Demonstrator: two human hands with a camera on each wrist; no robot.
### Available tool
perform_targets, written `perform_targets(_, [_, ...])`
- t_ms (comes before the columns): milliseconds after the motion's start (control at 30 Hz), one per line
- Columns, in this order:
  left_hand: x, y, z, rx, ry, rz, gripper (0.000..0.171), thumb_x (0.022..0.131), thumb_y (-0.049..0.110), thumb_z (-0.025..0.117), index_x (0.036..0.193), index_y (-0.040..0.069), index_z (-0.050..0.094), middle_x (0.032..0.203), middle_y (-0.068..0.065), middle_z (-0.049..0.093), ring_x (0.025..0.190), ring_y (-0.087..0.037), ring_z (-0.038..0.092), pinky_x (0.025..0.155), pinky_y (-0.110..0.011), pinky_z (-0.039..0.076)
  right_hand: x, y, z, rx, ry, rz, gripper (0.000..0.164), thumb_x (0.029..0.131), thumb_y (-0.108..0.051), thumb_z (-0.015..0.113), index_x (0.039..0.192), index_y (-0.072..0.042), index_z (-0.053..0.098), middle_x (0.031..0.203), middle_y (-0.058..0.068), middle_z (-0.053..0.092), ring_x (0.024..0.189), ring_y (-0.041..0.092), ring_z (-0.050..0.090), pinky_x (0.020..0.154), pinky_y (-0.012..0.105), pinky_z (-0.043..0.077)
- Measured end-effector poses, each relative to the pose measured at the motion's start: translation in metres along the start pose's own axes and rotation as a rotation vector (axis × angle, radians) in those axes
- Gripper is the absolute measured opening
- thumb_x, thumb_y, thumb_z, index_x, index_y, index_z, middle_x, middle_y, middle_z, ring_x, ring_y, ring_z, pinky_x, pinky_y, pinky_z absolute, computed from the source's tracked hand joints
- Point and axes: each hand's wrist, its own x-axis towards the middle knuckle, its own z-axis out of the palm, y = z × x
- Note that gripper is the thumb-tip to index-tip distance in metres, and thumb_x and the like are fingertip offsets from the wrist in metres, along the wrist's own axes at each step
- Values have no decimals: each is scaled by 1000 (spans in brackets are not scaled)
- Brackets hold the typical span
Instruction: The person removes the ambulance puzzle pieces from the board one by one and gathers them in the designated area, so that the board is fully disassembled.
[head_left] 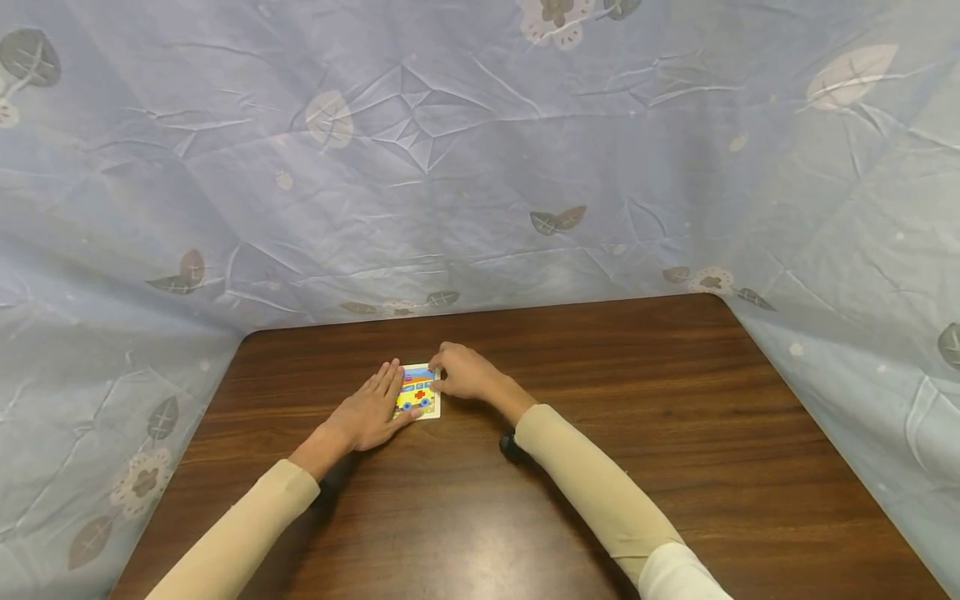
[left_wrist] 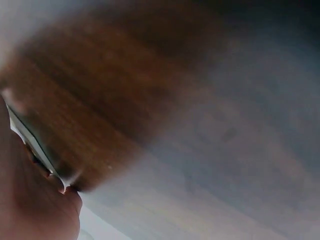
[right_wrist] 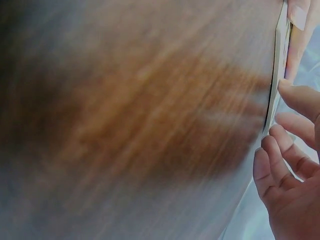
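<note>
A small picture board (head_left: 426, 410) with a pale border and a yellow ambulance with a red cross lies on the brown table, left of its middle. My left hand (head_left: 369, 414) rests with straight fingers along the board's left side, its thumb across the lower edge. At the upper right side, my right hand (head_left: 465, 372) holds the board's edge between bent fingers and thumb. From the right wrist view, the board (right_wrist: 276, 65) appears edge-on, with the right thumb at its edge and the other fingers curled. In the left wrist view, the left hand (left_wrist: 40, 205) partly hides the board.
The wood-grain table (head_left: 600, 375) has rounded far corners. Pale blue cloth (head_left: 480, 167) with leaf and flower prints hangs behind it and at both sides. A small dark object (head_left: 512, 447) shows beneath the right wrist.
</note>
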Motion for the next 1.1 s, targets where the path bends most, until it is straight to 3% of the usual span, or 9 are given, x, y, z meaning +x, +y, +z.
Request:
perform_targets(333, [-1,1,4,16,40,7,95,108,68,33,167,-4,11,177,-23,3,166,-39,10,134,-55,21,3,-1,-1,-17,-10,20,39,98,-33,77,129,-10,75,110,3,67,92,12,60,81,24,55])
perform_targets(700, [-2,-1,5,24,41,6,95,108,68,33,167,-4,11,177,-23,4,166,-39,10,134,-54,21,6,-7,-2,-34,-13,40,34,97,-29,77,125,-10,77,117,8,69,101,18,63,92,34,58])
perform_targets(1100, [-3,3,0,37,19,7,96,107,70,27,167,-2,10,177,-22,2,166,-39,8,135,-54,20,11,-18,-4,-32,-34,104,30,100,-27,74,121,-6,73,120,9,65,104,20,62,93,31,59])
